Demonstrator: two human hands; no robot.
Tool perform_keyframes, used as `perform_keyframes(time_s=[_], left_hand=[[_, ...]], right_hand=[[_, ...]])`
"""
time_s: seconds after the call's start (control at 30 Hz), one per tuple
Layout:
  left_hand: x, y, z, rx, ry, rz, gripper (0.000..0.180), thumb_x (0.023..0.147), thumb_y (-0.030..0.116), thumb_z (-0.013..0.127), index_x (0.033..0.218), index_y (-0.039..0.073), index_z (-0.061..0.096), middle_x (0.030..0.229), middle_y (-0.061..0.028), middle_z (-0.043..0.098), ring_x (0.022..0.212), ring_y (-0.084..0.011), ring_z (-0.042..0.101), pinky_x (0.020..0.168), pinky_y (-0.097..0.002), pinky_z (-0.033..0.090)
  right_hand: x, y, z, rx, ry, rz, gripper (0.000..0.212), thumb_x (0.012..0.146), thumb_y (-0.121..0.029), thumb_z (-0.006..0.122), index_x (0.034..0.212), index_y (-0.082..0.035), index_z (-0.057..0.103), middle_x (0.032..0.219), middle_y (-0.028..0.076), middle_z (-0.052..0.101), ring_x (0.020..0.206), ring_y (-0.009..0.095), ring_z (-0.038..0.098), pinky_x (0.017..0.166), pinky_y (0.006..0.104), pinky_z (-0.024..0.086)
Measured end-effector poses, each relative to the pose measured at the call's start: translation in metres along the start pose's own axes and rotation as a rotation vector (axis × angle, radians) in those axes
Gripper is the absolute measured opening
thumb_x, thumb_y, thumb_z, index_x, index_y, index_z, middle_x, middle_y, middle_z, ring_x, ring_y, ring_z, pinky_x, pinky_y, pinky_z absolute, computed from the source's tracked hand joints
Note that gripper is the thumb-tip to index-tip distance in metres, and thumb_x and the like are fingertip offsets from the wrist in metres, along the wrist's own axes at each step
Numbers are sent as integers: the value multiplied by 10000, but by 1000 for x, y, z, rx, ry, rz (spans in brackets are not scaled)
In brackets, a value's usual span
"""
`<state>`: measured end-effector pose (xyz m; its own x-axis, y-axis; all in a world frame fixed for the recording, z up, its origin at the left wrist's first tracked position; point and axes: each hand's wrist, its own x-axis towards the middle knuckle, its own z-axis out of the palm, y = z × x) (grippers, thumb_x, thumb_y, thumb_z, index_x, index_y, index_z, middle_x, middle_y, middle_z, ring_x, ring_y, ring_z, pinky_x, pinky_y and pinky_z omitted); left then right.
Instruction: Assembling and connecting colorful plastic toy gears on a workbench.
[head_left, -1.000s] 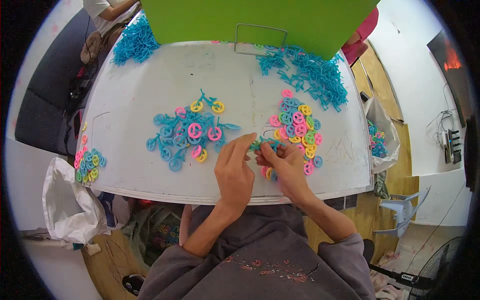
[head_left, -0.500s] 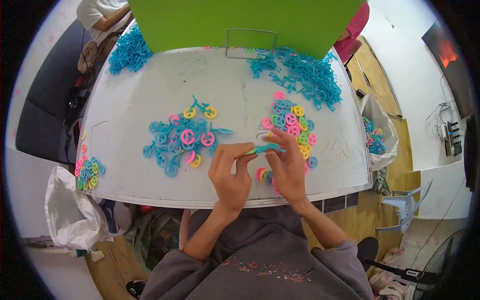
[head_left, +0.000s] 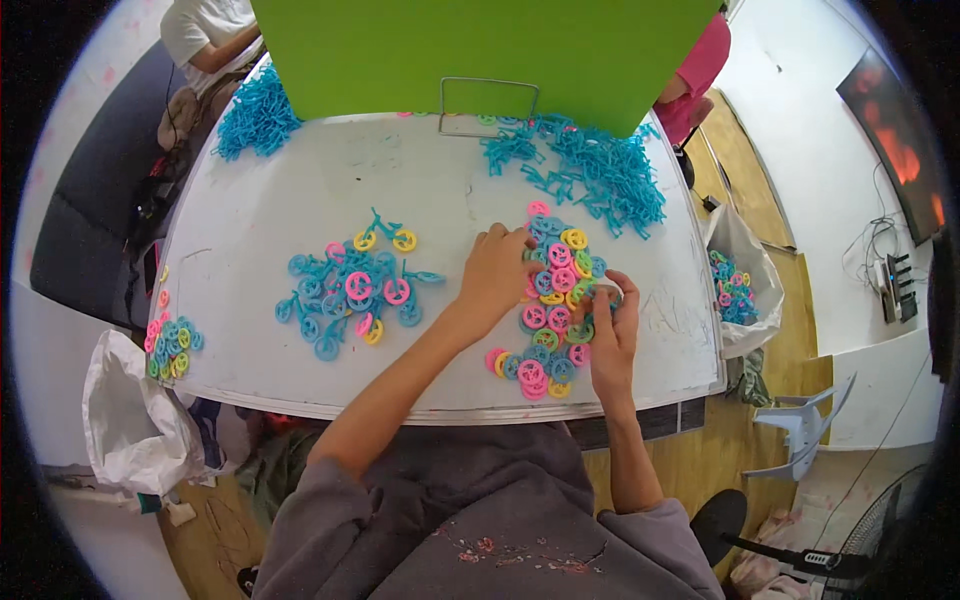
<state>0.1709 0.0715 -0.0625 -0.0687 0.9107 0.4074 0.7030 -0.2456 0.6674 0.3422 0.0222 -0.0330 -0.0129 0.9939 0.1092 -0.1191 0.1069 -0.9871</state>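
Observation:
Loose toy wheels (head_left: 535,317) in pink, blue, yellow and green lie in a heap on the white table, right of the middle. My left hand (head_left: 492,278) reaches to the heap's upper left edge, fingers bent and apart, fingertips touching the wheels. At the heap's right edge is my right hand (head_left: 612,335), its thumb and fingers closed together. What sits between them is partly hidden, and I cannot make it out. Left of my hands lies a pile of small teal toy bicycles (head_left: 340,290), several fitted with coloured wheels.
Teal bicycle frames (head_left: 605,170) are heaped at the back right, with another heap (head_left: 257,112) at the back left. A green board (head_left: 480,55) with a wire stand (head_left: 489,80) rises behind. More wheels (head_left: 172,345) lie at the left edge. A white sack (head_left: 750,250) stands right.
Both hands have come apart and moved to the wheel heap, the left to its left side, the right to its right. The teal piece they held together no longer shows between them.

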Motion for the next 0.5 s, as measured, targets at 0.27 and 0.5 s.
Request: perform_keyframes(time_s=[0.27,0.5], left_hand=[[11,6,-7,-296,-116,-233,285,700,145,783,901,26,620,796,-138,654,721,-249,648,633,-352,491],[9,7,-38,-295,-156,-178,258,770,86,713,1011,30,641,763,-134,657,674,-230,653,622,-335,503]], right_hand=[[31,-21,2,-97,-67,89,243,944,-107,562,1141,27,515,761,60,643,727,113,626,665,217,494],[64,-11,17,-69,-239,88,237,932,-142,590,1105,20,577,887,74,666,744,95,603,652,215,478]])
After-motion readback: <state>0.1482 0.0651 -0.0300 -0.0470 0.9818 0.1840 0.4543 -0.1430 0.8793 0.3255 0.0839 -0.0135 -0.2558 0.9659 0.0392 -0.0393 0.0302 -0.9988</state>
